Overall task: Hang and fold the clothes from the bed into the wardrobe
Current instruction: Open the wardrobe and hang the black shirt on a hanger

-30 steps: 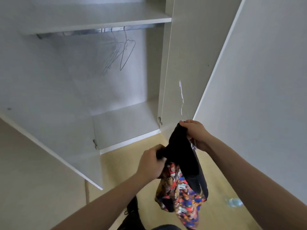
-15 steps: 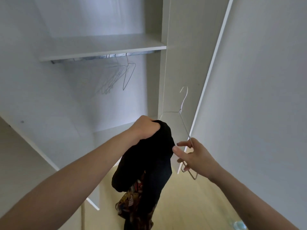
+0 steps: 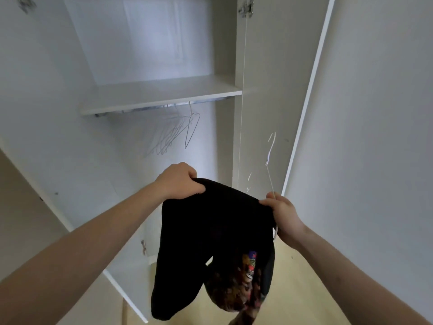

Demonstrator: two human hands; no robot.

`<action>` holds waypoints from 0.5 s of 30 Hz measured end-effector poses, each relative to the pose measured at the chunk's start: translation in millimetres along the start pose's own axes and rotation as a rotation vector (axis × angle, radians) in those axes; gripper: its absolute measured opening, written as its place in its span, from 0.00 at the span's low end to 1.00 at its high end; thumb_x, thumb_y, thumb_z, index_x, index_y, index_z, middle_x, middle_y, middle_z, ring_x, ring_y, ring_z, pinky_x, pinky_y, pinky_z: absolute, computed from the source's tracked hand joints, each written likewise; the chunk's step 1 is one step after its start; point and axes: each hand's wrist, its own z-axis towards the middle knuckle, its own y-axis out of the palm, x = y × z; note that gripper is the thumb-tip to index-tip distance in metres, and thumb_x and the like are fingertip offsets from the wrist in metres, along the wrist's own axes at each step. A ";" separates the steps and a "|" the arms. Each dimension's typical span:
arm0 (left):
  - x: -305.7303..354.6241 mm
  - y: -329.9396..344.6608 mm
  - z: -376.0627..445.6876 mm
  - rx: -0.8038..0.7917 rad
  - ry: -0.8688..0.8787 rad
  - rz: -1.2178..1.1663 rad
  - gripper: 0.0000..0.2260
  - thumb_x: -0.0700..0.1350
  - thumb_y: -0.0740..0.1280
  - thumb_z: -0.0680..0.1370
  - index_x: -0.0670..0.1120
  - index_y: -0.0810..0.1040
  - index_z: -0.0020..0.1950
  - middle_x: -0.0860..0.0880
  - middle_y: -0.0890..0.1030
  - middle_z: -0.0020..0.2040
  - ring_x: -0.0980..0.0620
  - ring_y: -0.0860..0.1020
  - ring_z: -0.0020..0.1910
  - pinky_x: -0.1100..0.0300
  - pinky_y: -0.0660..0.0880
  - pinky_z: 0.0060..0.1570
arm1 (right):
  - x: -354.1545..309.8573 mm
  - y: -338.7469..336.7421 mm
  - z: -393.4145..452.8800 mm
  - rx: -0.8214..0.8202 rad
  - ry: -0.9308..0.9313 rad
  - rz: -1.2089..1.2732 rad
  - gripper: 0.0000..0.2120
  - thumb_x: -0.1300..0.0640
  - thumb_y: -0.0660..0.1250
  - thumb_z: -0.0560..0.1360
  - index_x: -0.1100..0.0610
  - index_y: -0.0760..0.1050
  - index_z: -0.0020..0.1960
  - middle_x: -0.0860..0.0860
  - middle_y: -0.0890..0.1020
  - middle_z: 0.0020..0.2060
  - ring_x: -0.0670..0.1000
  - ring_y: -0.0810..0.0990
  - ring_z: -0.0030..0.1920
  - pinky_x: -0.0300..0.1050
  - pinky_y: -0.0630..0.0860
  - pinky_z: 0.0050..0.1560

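A black garment (image 3: 210, 219) with a colourful printed part (image 3: 236, 292) hangs in front of the open wardrobe. My left hand (image 3: 179, 181) grips its top left edge. My right hand (image 3: 283, 213) grips the top right edge together with a thin white wire hanger (image 3: 270, 158), whose hook points up above that hand. Most of the hanger's frame is hidden behind the cloth. Several empty wire hangers (image 3: 173, 132) hang on the metal rail (image 3: 161, 107) under the wardrobe shelf (image 3: 159, 95).
The left wardrobe door (image 3: 46, 137) stands open at my left, and the right door (image 3: 365, 113) stands open close at my right. A pale wooden floor (image 3: 300, 289) lies below. The compartment above the shelf shows only white panels.
The view has tilted up towards the shelf. My right hand has taken the garment's right edge while still holding the hanger, and both hands now spread the cloth wider.
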 end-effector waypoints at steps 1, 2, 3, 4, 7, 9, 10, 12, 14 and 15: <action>-5.6 3.0 -1.1 -0.022 0.037 0.022 0.10 0.55 0.70 0.63 0.50 0.74 0.34 0.56 0.78 0.33 0.55 0.77 0.34 0.60 0.69 0.35 | -7.4 0.5 3.4 0.004 0.007 0.033 0.22 0.64 0.65 0.77 0.49 0.64 0.28 0.47 0.65 0.29 0.47 0.65 0.31 0.45 0.61 0.34; -10.9 7.3 -2.8 -0.044 0.070 0.050 0.08 0.54 0.70 0.63 0.54 0.75 0.38 0.58 0.80 0.37 0.56 0.78 0.38 0.60 0.71 0.36 | -14.7 1.1 5.9 0.002 0.008 0.051 0.22 0.64 0.65 0.77 0.50 0.66 0.27 0.47 0.66 0.28 0.47 0.67 0.29 0.43 0.63 0.32; -16.3 11.7 -4.8 -0.062 0.095 0.086 0.09 0.53 0.69 0.63 0.56 0.74 0.41 0.59 0.80 0.41 0.56 0.79 0.41 0.60 0.72 0.37 | -21.8 1.3 8.1 -0.004 0.000 0.059 0.22 0.63 0.65 0.76 0.50 0.66 0.26 0.48 0.67 0.28 0.46 0.69 0.28 0.42 0.65 0.30; -22.4 16.8 -6.4 -0.071 0.112 0.127 0.10 0.51 0.69 0.64 0.57 0.73 0.43 0.59 0.79 0.45 0.55 0.79 0.44 0.60 0.72 0.39 | -27.9 0.7 9.5 -0.012 -0.012 0.066 0.22 0.63 0.66 0.76 0.50 0.67 0.26 0.48 0.68 0.27 0.46 0.70 0.28 0.42 0.67 0.30; -38.0 36.2 -11.0 -0.041 0.057 0.194 0.14 0.47 0.71 0.67 0.57 0.73 0.49 0.58 0.76 0.50 0.53 0.77 0.48 0.57 0.74 0.43 | -39.3 -2.2 11.3 -0.050 -0.034 0.035 0.21 0.59 0.68 0.77 0.49 0.68 0.28 0.48 0.70 0.28 0.46 0.72 0.29 0.42 0.69 0.33; -42.5 51.3 -13.0 -0.025 -0.059 0.120 0.08 0.49 0.73 0.71 0.55 0.77 0.47 0.57 0.80 0.46 0.51 0.80 0.46 0.57 0.76 0.43 | -41.1 -4.2 11.3 -0.105 -0.068 -0.091 0.22 0.54 0.70 0.79 0.48 0.66 0.30 0.46 0.69 0.29 0.45 0.71 0.29 0.41 0.68 0.35; -44.1 58.3 -12.8 -0.072 -0.131 -0.042 0.04 0.49 0.73 0.73 0.53 0.80 0.46 0.55 0.84 0.44 0.51 0.83 0.45 0.57 0.78 0.44 | -41.4 -5.9 11.3 -0.128 -0.097 -0.165 0.22 0.52 0.69 0.80 0.47 0.65 0.30 0.46 0.68 0.29 0.44 0.70 0.29 0.41 0.67 0.36; -42.3 67.7 -14.9 -0.269 -0.278 -0.518 0.07 0.46 0.73 0.77 0.45 0.84 0.52 0.47 0.88 0.46 0.51 0.87 0.46 0.55 0.83 0.49 | -42.5 -14.2 11.8 -0.154 -0.150 -0.292 0.24 0.49 0.69 0.81 0.47 0.63 0.31 0.45 0.67 0.29 0.44 0.68 0.29 0.42 0.66 0.37; -35.5 69.5 -17.8 -0.363 -0.351 -0.878 0.11 0.43 0.70 0.79 0.40 0.83 0.59 0.44 0.87 0.52 0.49 0.87 0.51 0.52 0.84 0.53 | -45.8 -28.5 12.0 -0.126 -0.184 -0.430 0.23 0.45 0.70 0.80 0.48 0.61 0.33 0.44 0.65 0.28 0.44 0.66 0.28 0.41 0.66 0.36; -30.1 69.6 -17.8 -0.364 -0.364 -0.999 0.12 0.43 0.68 0.80 0.40 0.82 0.60 0.43 0.87 0.53 0.48 0.87 0.52 0.51 0.84 0.51 | -47.4 -35.9 11.7 -0.084 -0.194 -0.514 0.24 0.43 0.71 0.79 0.50 0.61 0.35 0.43 0.66 0.26 0.44 0.66 0.27 0.39 0.66 0.35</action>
